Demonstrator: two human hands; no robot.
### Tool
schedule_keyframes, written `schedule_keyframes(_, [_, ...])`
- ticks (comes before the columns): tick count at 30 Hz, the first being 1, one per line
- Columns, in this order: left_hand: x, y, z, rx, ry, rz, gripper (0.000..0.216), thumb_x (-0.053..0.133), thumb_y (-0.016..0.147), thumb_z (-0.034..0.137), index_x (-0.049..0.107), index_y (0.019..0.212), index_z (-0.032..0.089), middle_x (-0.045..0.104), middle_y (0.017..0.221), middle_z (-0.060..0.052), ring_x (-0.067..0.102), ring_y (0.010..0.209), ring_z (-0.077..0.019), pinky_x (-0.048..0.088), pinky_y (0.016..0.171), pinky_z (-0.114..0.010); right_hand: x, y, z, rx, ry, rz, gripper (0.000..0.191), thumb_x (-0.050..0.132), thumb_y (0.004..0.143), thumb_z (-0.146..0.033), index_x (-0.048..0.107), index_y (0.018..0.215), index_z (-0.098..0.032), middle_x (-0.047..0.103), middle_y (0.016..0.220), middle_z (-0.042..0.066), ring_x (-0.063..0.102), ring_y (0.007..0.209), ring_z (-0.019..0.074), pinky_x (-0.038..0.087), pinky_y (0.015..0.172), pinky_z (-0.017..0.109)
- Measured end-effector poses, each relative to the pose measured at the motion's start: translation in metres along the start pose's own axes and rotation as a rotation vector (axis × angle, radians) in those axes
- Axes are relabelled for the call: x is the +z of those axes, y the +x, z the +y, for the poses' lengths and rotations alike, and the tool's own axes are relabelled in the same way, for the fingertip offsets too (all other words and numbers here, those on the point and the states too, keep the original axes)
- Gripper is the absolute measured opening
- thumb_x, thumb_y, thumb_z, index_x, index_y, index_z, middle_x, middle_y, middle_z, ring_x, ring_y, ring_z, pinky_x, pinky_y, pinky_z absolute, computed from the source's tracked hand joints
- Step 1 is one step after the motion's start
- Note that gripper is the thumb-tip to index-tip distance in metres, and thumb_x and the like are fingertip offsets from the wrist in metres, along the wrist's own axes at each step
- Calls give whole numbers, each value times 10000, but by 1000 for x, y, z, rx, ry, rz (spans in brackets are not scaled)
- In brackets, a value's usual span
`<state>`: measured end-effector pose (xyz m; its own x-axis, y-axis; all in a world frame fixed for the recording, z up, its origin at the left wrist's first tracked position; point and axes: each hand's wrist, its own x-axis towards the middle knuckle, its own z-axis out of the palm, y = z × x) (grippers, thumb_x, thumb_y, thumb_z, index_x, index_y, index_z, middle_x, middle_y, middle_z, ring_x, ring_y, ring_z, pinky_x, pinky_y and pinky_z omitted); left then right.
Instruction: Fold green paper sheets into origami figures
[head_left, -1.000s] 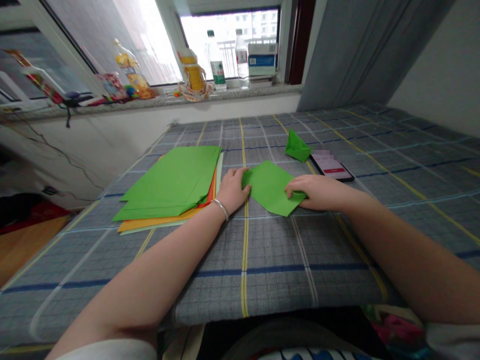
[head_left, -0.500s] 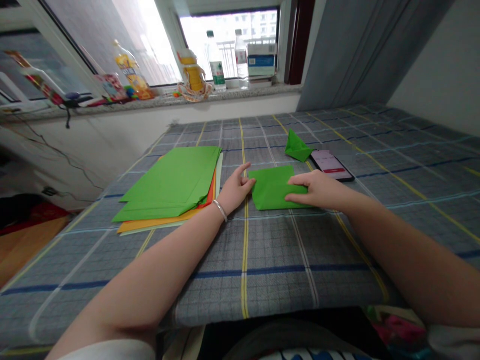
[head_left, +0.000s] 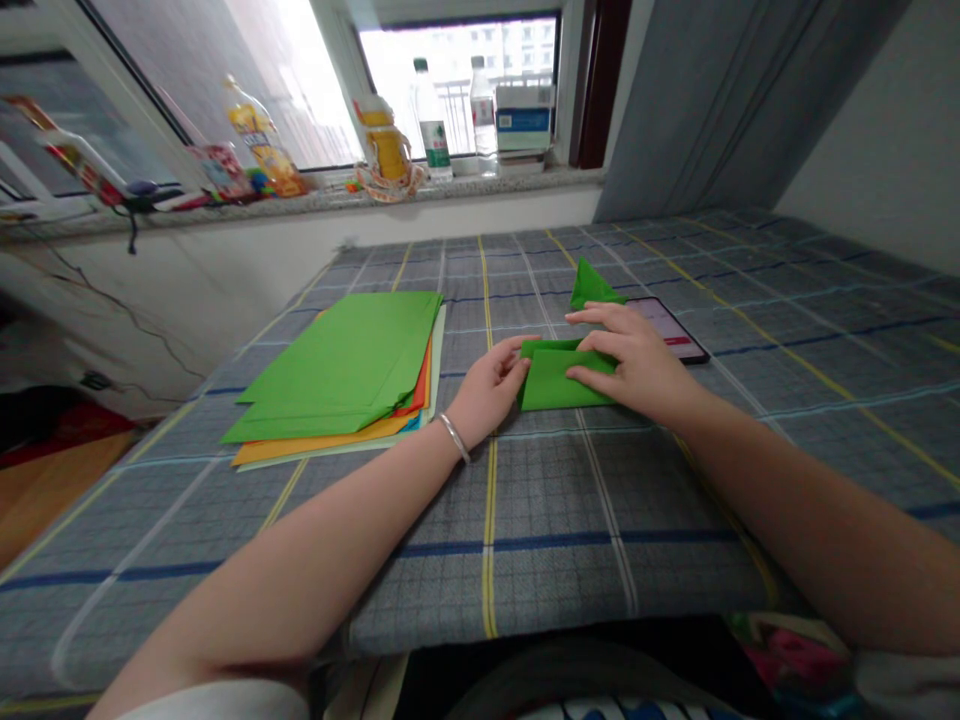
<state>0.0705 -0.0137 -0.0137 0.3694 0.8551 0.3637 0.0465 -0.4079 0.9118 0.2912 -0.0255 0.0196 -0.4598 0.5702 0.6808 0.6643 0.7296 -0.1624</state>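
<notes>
A folded sheet of green paper (head_left: 562, 385) lies on the checked cloth between my hands, its near flap doubled over toward the far edge. My left hand (head_left: 496, 378) pinches the paper's left end between thumb and fingers. At the other end my right hand (head_left: 634, 365) grips the paper with thumb and index finger, its other fingers reaching over the far side. Just beyond those fingers stands a folded green paper boat (head_left: 591, 284), partly covered by my hand. A phone (head_left: 671, 330) with a lit screen lies beside it.
On the left lies a stack of coloured paper (head_left: 345, 360), green on top. The checked tablecloth (head_left: 525, 560) covers the table. Along the windowsill stand a yellow bottle (head_left: 388, 150), two clear bottles, an orange drink bottle (head_left: 262, 140) and a box (head_left: 523, 120).
My left hand has moved right and closed on the paper's end. The right hand has shifted forward, now covering part of the boat. The paper's near flap is folded further up, making it narrower.
</notes>
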Motion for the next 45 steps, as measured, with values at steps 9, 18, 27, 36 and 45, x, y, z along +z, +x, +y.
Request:
schedule_keyframes(9, [4, 1, -1, 11, -96, -121, 391, 504, 885, 188, 536, 1274, 162, 680, 1147, -98, 658, 1017, -181, 519, 930, -336, 11, -1, -3, 149, 17, 62, 69, 666, 800, -273, 619, 830, -232, 684, 842, 36, 629, 837, 238, 460, 820, 413])
schedule_keyframes(18, [-6, 3, -6, -5, 396, -226, 224, 455, 874, 192, 658, 958, 151, 691, 901, -53, 634, 906, -202, 498, 887, -365, 0, 4, -6, 321, 74, 152, 48, 652, 790, -271, 629, 757, -243, 692, 797, 20, 636, 804, 233, 467, 769, 400])
schedule_keyframes(27, [-5, -4, 11, 39, 271, -131, 375, 380, 894, 239, 645, 1140, 140, 682, 1124, -59, 589, 1072, -206, 440, 994, -338, 3, 1, -4, 351, 129, 182, 130, 695, 763, -279, 629, 873, -258, 701, 850, 9, 652, 823, 231, 495, 773, 401])
schedule_keyframes(36, [5, -13, 26, 123, 513, 130, 352, 393, 977, 356, 683, 1013, 160, 718, 906, -33, 638, 813, -165, 486, 751, -261, 6, 0, -23, 252, 32, 127, 136, 670, 815, -295, 684, 944, -254, 735, 895, 20, 668, 832, 232, 489, 776, 388])
schedule_keyframes(45, [8, -17, 31, 246, 528, 10, 397, 341, 1003, 345, 627, 1242, 207, 702, 1169, -35, 658, 1024, -170, 494, 895, -278, 6, 0, -27, 232, -46, 133, 111, 659, 834, -354, 701, 890, -268, 738, 883, 24, 646, 858, 249, 426, 828, 424])
